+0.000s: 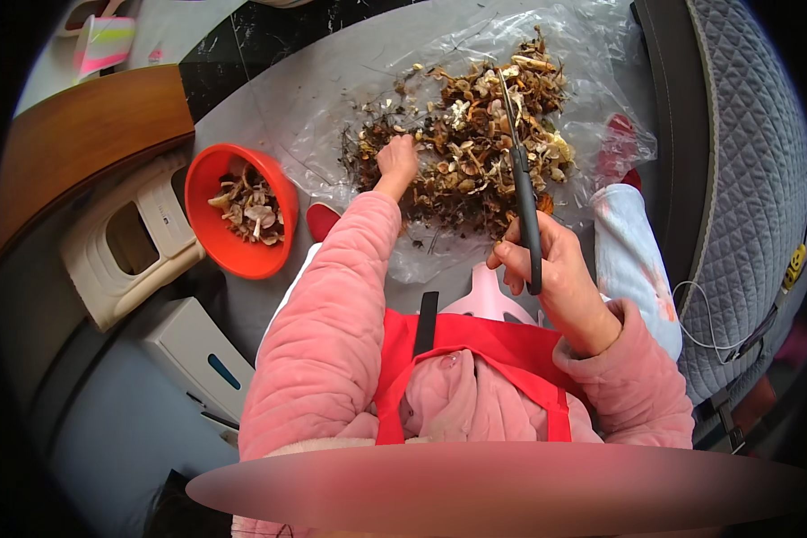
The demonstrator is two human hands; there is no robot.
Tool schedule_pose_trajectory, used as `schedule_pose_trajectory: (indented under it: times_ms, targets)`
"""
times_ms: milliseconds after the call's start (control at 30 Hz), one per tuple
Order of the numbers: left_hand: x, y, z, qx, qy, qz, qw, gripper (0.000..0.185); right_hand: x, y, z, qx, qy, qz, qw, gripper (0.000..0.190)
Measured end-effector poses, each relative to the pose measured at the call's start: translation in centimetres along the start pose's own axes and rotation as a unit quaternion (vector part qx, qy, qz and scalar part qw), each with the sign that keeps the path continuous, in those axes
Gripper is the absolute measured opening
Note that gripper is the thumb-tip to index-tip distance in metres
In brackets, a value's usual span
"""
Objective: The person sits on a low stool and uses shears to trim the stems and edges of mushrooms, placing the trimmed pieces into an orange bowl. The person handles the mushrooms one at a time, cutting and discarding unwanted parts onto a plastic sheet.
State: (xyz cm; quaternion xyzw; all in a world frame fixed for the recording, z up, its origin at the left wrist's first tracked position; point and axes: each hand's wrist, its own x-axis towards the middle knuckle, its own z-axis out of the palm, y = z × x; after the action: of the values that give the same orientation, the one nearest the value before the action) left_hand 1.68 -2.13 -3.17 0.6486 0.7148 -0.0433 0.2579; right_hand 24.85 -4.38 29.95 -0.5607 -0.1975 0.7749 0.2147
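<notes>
A heap of brown and cream mushrooms (471, 155), mixed with dark debris, lies on a clear plastic sheet (316, 144) on the floor. My left hand (397, 163) reaches down to the left part of the heap; its fingertips touch the dark bits there, and whether they grip anything is hidden. In my right hand (555, 272) is a pair of scissors (524, 195) with dark handles, its blades pointing away from me over the heap. A red plastic bowl (205, 208) at the left contains pale and brown mushroom pieces (252, 208).
Beside the bowl lies a beige plastic stool (168, 228), tipped over. Nearer me on the left is a white box-like object (198, 356) with a teal window. A grey quilted cover (746, 134) on dark furniture borders the right side. Part of a pink plastic object (485, 292) shows before my apron.
</notes>
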Motion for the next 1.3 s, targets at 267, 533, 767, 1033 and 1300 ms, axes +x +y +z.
schedule_pose_trajectory:
  times_ms: [267,533,767,1033,1300]
  targets:
    - [0.5,-0.2,-1.8,-0.132,-0.141,-0.03,0.981,0.022,0.0,-0.2,0.4,-0.022,-0.014,-0.01,1.0,0.019]
    - [-2.0,1.1,-10.6,-0.644,-0.462,-0.069,0.605,0.009,0.9,0.6,0.5,0.004,-0.019,-0.079,0.997,0.026]
    - [-7.0,4.3,-19.3,-0.646,-0.459,0.074,0.605,0.011,2.8,1.8,0.4,-0.033,-0.001,-0.135,0.99,0.026]
    - [-13.2,5.7,-26.3,-0.627,-0.456,0.062,0.629,0.025,4.0,2.9,1.2,-0.037,0.011,-0.163,0.986,0.026]
    - [-13.7,-10.0,-27.2,-0.566,-0.252,-0.119,0.775,0.014,2.7,2.4,0.8,-0.048,-0.012,-0.141,0.989,0.026]
